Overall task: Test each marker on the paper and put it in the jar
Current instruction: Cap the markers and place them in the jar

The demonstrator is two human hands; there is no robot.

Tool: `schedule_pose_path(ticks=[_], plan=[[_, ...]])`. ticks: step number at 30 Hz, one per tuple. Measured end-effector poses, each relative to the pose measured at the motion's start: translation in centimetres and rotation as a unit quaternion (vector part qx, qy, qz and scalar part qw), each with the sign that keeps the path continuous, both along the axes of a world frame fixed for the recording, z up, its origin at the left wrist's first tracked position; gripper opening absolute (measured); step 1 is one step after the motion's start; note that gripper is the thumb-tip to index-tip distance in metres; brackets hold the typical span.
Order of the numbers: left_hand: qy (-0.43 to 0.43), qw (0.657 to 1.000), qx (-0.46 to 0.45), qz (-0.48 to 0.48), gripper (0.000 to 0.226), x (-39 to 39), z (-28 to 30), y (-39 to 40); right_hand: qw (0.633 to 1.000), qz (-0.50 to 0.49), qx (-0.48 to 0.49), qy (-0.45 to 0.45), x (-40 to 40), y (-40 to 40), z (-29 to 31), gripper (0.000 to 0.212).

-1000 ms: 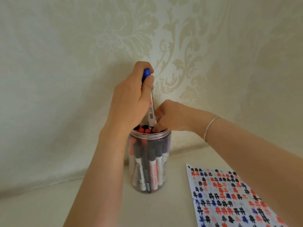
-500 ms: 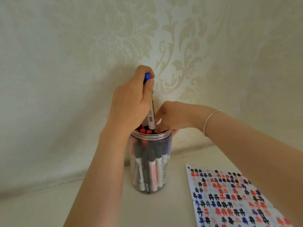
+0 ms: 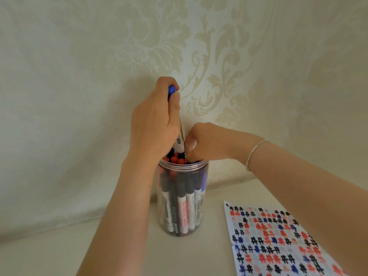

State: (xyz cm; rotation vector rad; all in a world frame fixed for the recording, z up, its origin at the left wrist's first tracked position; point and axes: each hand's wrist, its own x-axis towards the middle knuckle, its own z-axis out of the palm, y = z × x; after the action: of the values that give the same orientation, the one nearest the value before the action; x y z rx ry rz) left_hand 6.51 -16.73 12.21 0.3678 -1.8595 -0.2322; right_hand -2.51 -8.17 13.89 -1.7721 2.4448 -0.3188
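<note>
Against the patterned wall, on the pale table (image 3: 123, 253), my left hand (image 3: 153, 124) grips the blue marker (image 3: 180, 140) upright, nosing it into the packed jar (image 3: 183, 196); my right hand (image 3: 207, 142), fingers curled, parts neighbouring markers to make room, the paper (image 3: 278, 242) lying beside

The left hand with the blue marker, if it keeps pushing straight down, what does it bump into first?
Probably the caps of the markers already packed in the jar. The left hand holds the blue marker upright right above them, beside the right hand.

Blue-capped marker (image 3: 171, 91); paper (image 3: 274, 242) hash-marked black, red, blue (blurred); cream damask wallpaper (image 3: 219, 56).
</note>
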Motion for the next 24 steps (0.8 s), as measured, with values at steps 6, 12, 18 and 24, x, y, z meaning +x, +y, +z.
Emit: schedule_pose_path(ticks=[6, 12, 18, 24], plan=[[-0.007, 1.0, 0.003, 0.024, 0.025, -0.1, -0.1, -0.3, 0.979, -0.031, -0.021, 0.199, 0.8, 0.1, 0.3, 0.016], [-0.02, 0.999, 0.004, 0.026, 0.022, -0.2, -0.1, -0.2, 0.997, -0.022, -0.006, 0.071, 0.3, -0.6, -0.1, 0.029], [-0.014, 1.0, 0.002, 0.023, 0.021, -0.3, -0.2, -0.2, 0.998, -0.036, -0.042, 0.035, -0.8, -0.5, -0.6, 0.015], [0.032, 0.998, -0.019, 0.04, 0.028, 0.1, 0.0, 0.3, 0.999, 0.002, -0.041, -0.003, -0.2, -0.4, -0.5, 0.029]])
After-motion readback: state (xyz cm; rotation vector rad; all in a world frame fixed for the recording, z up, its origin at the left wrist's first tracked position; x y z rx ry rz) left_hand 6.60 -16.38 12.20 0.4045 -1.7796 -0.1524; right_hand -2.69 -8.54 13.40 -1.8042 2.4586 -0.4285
